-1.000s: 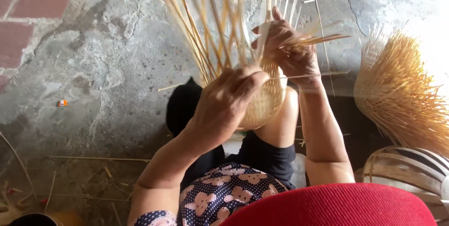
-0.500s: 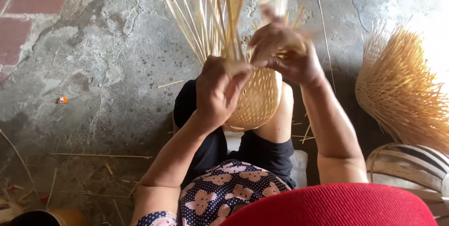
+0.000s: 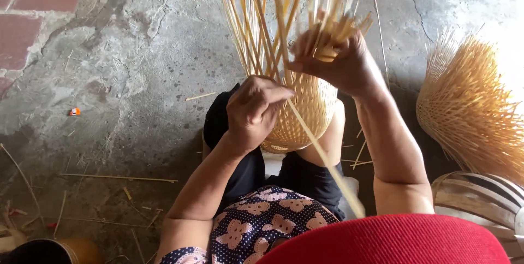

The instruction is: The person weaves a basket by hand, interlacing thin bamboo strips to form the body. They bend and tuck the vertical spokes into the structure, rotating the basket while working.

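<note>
Cracked concrete floor; the half-woven basket (image 3: 305, 108) sits on your knee. Your left hand (image 3: 256, 111) pinches a strip (image 3: 322, 155) running toward five o'clock; your right hand (image 3: 346, 64), at one o'clock, grips upright stakes (image 3: 256, 18).

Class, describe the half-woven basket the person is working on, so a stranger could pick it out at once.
Start at the grey concrete floor, then find the person's knees. The half-woven basket rests there between both hands. Unlike the finished-looking spiky basket at the right, long loose strips rise from it.
</note>
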